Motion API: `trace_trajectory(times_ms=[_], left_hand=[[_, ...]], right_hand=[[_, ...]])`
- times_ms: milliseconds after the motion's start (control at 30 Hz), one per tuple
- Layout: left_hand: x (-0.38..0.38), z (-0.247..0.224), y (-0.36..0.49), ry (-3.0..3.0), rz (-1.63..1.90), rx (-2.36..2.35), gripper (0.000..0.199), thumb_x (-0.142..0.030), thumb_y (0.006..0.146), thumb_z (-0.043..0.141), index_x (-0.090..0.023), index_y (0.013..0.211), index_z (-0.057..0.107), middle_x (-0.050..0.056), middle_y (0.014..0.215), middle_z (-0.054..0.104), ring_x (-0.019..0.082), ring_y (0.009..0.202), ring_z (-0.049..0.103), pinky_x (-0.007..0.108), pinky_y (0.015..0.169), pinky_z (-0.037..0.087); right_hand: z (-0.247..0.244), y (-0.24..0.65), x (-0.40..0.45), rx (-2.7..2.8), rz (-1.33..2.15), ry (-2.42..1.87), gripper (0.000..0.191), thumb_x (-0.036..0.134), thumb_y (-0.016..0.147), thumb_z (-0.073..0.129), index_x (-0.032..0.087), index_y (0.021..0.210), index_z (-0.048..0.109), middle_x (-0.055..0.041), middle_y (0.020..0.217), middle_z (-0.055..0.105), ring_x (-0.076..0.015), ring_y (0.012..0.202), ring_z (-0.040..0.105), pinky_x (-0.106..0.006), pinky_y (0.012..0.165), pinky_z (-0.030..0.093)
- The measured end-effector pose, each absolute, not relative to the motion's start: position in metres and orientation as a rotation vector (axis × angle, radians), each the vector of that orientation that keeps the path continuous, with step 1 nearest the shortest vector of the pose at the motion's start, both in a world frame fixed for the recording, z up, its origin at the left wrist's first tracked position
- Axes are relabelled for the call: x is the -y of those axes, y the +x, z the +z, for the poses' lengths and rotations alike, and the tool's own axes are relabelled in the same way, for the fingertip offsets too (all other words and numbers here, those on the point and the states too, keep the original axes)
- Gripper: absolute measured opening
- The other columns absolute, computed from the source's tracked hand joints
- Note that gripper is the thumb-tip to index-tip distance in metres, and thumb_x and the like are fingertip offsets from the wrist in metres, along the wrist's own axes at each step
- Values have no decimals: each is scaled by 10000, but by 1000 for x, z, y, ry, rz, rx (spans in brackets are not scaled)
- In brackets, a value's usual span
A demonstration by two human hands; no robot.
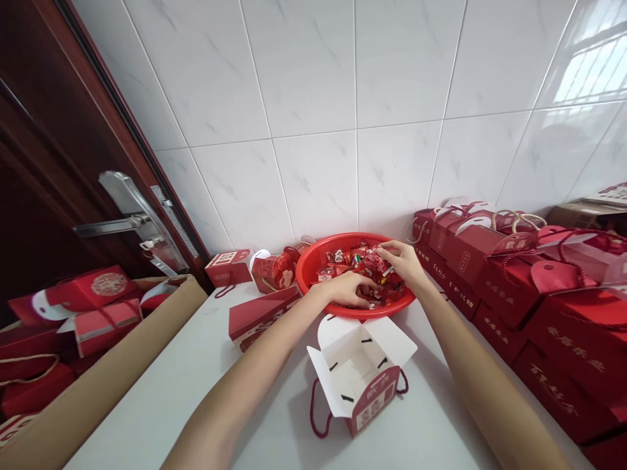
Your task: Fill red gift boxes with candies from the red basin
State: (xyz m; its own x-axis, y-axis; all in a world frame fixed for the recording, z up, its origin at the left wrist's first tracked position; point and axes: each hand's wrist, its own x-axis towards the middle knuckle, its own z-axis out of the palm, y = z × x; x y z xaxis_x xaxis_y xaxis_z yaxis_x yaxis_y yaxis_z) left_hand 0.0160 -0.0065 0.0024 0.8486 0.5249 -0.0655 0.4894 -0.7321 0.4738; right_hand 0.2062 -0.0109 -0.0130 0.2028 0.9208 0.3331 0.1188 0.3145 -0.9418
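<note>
A red plastic basket (306, 269) of wrapped candies (337, 256) stands against the wall. Over its front part, my left hand (353, 289) reaches down with curled fingers among the candies; what lies under the fingertips is hidden. My right hand (399, 256) is at the basket's right side, thumb and fingertips pinched on a small wrapped candy (381, 256). Just in front of the basket sits an open red and white gift box (375, 398), its flaps spread, nothing inside, with dark red cord handles at its sides.
Red gift boxes (509, 287) are stacked along the right. More red boxes (264, 313) stand left of the basket. A cardboard carton (142, 365) holding red boxes is at the left, by a dark door with a metal handle (117, 225). White tiles (318, 176) rise behind.
</note>
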Motion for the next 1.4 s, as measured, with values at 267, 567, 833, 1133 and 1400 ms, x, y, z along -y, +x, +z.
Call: trace_trajectory(times_ms=[267, 567, 833, 1133, 1400], left_hand=[[17, 19, 55, 2687, -476, -1055, 743, -340, 791, 643, -224, 1492, 425, 155, 1346, 630, 340, 1133, 645, 411, 908, 532], [15, 7, 82, 2715, -439, -1141, 583, -295, 739, 699, -136, 1282, 558, 215, 1221, 677, 377, 1066, 675, 426, 897, 537], [-7, 0, 62, 2526, -277, -1037, 621, -265, 597, 760, -212, 1189, 580, 126, 1111, 720, 347, 962, 699, 372, 767, 547], [-5, -4, 62, 2486, -210, -986, 585, -251, 633, 744, -206, 1201, 610, 132, 1197, 699, 332, 1003, 692, 357, 780, 551], [-26, 1, 49, 2387, 170, -1055, 646, -122, 575, 786, -172, 1201, 635, 93, 1233, 695, 295, 1122, 655, 336, 951, 518]], right_hand=[[-10, 207, 12, 994, 817, -1129, 278, 419, 614, 718, 174, 741, 685, -34, 695, 691, -153, 586, 597, -233, 456, 418], [-14, 209, 8, 924, 891, -1069, 226, 315, 577, 641, 196, 770, 634, 11, 662, 642, -125, 541, 554, -213, 444, 429], [-13, 213, -2, 789, 1071, -1001, 160, 365, 681, 619, 221, 723, 565, 2, 598, 613, -145, 520, 554, -245, 446, 478], [-6, 223, -1, 633, 1393, -844, 53, 265, 782, 531, 232, 741, 520, -4, 624, 633, -165, 571, 600, -285, 542, 533], [-1, 221, 5, 596, 1436, -813, 85, 194, 660, 516, 229, 723, 562, -51, 668, 680, -203, 630, 626, -317, 593, 546]])
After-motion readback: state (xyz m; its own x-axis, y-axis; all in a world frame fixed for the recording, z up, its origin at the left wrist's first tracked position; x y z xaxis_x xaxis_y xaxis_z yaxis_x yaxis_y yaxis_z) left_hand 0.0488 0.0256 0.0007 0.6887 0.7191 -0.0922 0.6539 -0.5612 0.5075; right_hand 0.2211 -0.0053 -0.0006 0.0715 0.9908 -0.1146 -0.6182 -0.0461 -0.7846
